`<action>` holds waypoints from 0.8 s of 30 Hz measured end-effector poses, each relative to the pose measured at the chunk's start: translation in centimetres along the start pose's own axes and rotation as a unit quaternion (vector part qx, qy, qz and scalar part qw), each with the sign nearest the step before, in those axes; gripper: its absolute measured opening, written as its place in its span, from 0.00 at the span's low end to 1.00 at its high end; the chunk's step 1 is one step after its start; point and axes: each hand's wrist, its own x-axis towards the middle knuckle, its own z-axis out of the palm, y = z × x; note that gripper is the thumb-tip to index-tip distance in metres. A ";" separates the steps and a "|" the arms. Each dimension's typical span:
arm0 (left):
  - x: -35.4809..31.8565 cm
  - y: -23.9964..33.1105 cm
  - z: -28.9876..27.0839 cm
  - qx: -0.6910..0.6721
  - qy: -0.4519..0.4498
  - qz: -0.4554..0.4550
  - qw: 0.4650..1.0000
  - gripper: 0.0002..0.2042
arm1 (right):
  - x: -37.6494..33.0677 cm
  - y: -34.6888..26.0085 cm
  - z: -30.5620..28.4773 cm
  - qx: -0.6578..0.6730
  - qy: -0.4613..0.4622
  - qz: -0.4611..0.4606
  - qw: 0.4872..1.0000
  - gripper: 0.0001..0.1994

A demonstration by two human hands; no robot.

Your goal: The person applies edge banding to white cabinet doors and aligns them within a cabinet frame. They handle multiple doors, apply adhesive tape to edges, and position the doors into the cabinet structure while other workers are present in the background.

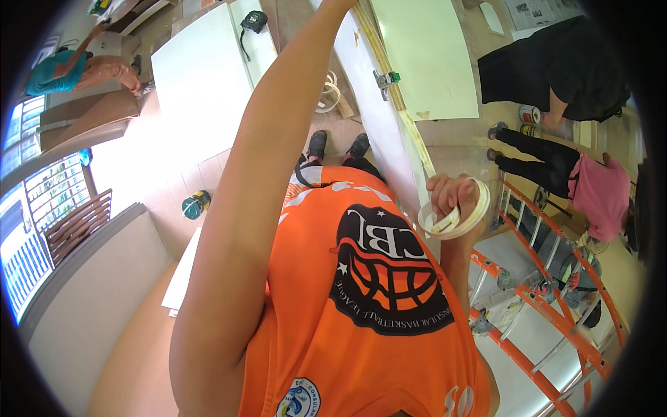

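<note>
My right hand (450, 198) is closed around a coil of pale edging strip (472, 221), held in front of my right side. From it a length of strip seems to run up toward the yellowish edge of a long white panel (379, 115). My left arm (267, 132) reaches far forward along that panel. At the top rim my left hand (339, 4) is almost wholly cut off, so its fingers are hidden. A metal fitting with a green part (386, 82) sits on the panel's edge.
A black tape measure (254, 22) lies on a white board (205, 66) at left. A pale green panel (427, 55) is ahead right. Orange ladders (535, 278) stand at right. Several people work nearby, one in a pink shirt (599, 194). A green-and-black can (196, 204) stands at left.
</note>
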 end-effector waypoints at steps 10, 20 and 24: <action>0.5 -0.4 1.4 -0.002 0.012 -0.041 0.999 0.38 | -5.4 -2.8 -1.3 0.016 0.028 0.021 0.999 0.23; 0.4 -0.5 0.7 0.012 0.026 -0.004 1.000 0.36 | -11.6 -7.3 -2.4 -0.059 0.099 0.046 0.992 0.26; 0.1 -0.4 0.7 0.018 0.014 -0.002 1.000 0.38 | -10.3 -9.1 -3.4 -0.084 0.039 0.064 0.994 0.26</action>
